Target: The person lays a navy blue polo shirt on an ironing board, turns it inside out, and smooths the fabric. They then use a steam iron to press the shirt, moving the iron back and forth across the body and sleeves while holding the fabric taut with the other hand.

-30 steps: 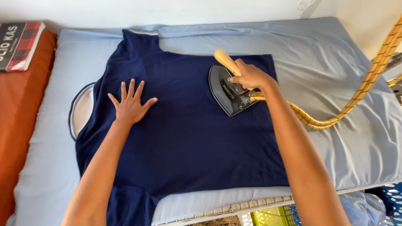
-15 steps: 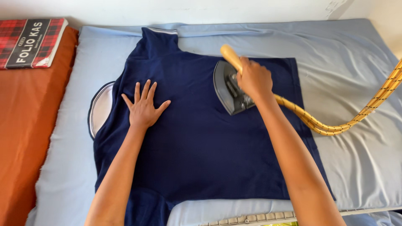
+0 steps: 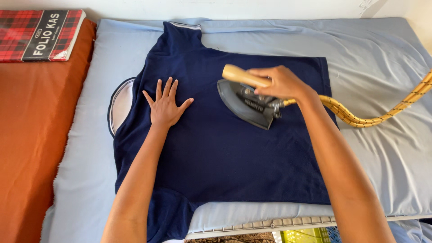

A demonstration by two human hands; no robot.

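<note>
A pale blue padded cloth surface (image 3: 373, 49) is covered by a flat navy blue cotton shirt (image 3: 234, 153). On the shirt's upper middle, a dark metal iron with a wooden handle (image 3: 247, 101) is clasped in the right hand (image 3: 281, 83), its grip closed. The left hand (image 3: 165, 105) is pressed open-palmed on the shirt.

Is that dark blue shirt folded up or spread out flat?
Spread out flat. The navy shirt lies open on the light blue sheet, the left hand pressing it down, the iron resting on top.

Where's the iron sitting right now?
In the head view the iron rests on the navy shirt, right of centre, its wooden handle gripped by the right hand; the left hand presses the shirt nearby.
</note>
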